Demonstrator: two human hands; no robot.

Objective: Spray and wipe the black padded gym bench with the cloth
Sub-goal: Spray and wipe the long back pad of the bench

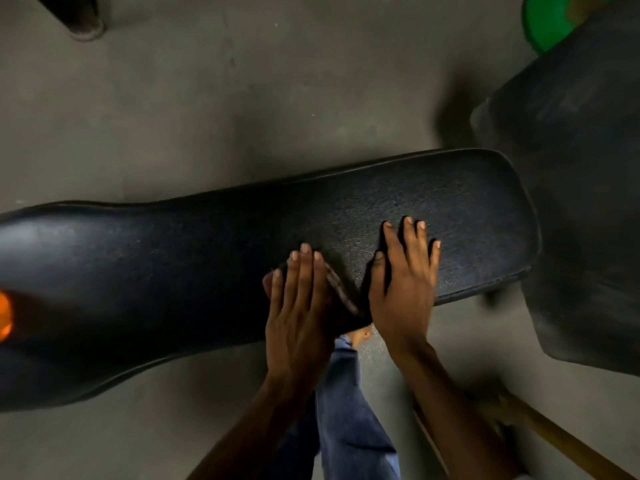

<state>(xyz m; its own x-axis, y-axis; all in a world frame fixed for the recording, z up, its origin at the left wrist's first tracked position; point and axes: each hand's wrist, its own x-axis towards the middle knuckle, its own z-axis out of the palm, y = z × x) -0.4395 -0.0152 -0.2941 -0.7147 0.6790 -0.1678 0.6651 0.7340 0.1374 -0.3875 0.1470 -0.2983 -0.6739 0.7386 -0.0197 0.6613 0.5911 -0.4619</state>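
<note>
grained black vinyl bench (207, 251), matt concrete floor (173, 116)

Dark cloth (341, 296) flat on black padded bench (173, 258)

Left hand (299, 303) flat; right hand (403, 289) flat, fingers spread.

There is just one camera, worn on the person's head. It looks almost straight down, from close above, at the black bench (214, 258), which runs across the middle of the picture from the left edge to near the right side. The bench's far edge is toward the top of the picture and its near edge toward the bottom. The left hand (299, 303) and right hand (403, 282) reach in from the bottom, near the bench's right end. The wide lens bends the bench's edges. The corners are dark and blurry, so things there are hard to tell.
</note>
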